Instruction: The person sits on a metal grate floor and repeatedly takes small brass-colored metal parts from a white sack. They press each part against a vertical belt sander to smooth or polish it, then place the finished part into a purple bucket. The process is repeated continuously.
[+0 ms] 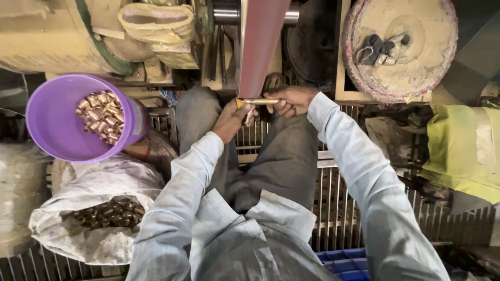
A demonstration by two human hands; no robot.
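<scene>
Dusty workshop machinery is looming far ahead; left hand (232, 118) and right hand (292, 100) are gripping a brass rod (259, 102), steadying it against the red sanding belt (260, 47); a purple bucket (49, 119) is sitting left.

1. Both arms reach fwd from the body, elbows bent, forearms converging toward centre; both in pale long sleeves, cuffs at the wrists.
2. Left hand (233, 119): back of hand faces up; fingers curled into a closed grip; thumb side twd the right hand; wrist roughly straight w/ the forearm.
3. Right hand (293, 100): a bit further fwd than the left; knuckles up, fingers wrapped shut; wrist bent slightly inward.
4. Hands sit near each other, a small gap btwn them; fingertips of both mostly hidden underneath, so exact finger placement can't be told.
5. Knees spread below the hands; legs in grey trousers.
</scene>
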